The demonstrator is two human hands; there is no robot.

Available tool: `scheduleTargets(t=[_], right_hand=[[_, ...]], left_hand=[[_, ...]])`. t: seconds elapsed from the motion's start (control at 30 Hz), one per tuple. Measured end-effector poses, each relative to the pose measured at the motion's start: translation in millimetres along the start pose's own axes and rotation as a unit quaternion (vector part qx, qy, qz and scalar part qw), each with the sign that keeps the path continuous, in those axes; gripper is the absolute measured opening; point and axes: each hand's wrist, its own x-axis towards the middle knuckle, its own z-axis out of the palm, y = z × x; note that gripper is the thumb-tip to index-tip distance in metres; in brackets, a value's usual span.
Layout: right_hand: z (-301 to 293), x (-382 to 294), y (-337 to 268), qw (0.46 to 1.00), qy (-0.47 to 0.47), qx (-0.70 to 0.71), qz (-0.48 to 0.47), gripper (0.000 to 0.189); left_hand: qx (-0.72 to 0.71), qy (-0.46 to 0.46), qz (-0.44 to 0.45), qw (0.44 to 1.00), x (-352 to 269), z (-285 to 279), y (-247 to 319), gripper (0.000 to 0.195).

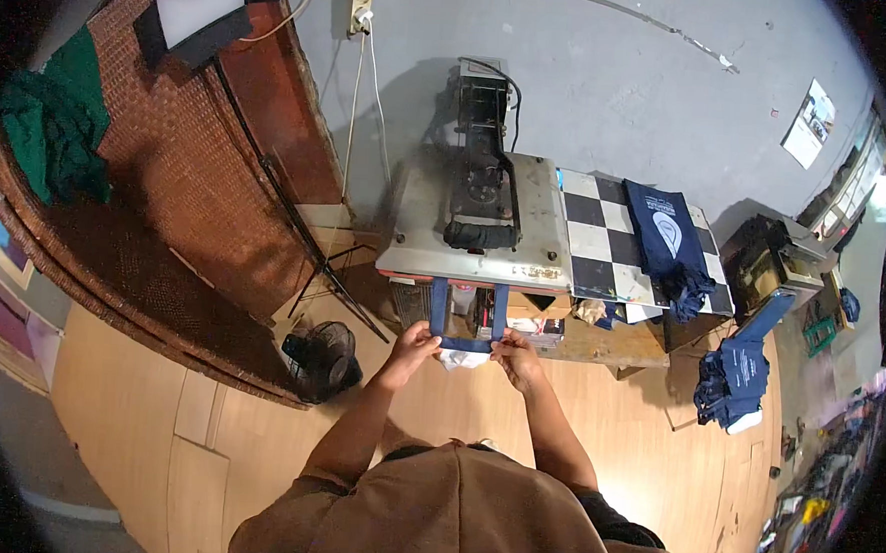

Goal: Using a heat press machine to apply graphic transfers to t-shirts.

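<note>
My left hand (409, 350) pinches the left corner of a navy fabric strap loop (466, 344), and my right hand (518, 359) pinches its right corner. Two navy straps run from my fingers up to the front edge of a heat press (414, 249). Where they lead beneath that edge is hidden. The press has a silver top with a black padded handle (480, 236), and its upper plate looks lowered. Just below the loop, between my hands, a piece of white material (463, 359) shows.
Right of the press, a navy cloth bag with a white print (667, 232) lies on a black-and-white checkered board (594, 235). More navy bags (738, 374) are piled farther right. A fan (331, 353) and a light stand (285, 197) stand at left by a woven rattan seat (166, 247).
</note>
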Motion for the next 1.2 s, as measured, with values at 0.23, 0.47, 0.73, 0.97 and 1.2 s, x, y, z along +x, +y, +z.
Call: scheduleTargets(t=[0.23,0.47,0.73,0.97,1.2], right_hand=[[22.4,17.7,-51.1,0.986,-0.056,-0.154,0.035,0.059],[46.2,53.2,-52.8,0.992,0.052,-0.109,-0.037,0.014],[52.8,22.8,-37.0,0.999,0.024,-0.027,-0.002,0.020],[41.4,-5.4,-21.5,0.999,0.050,-0.001,0.018,0.019],[32.2,-13.2,-9.6,0.998,0.058,-0.018,-0.018,0.021]], left_hand=[[0.090,0.020,0.041,0.995,41.4,12.5,32.5,0.035],[0.153,0.171,0.047,0.972,73.7,26.8,22.2,0.036],[0.066,0.163,0.029,0.984,48.0,23.9,3.1,0.039],[0.052,0.113,-0.079,0.989,6.0,21.6,12.8,0.031],[0.038,0.097,-0.057,0.993,-10.2,18.9,4.3,0.026]])
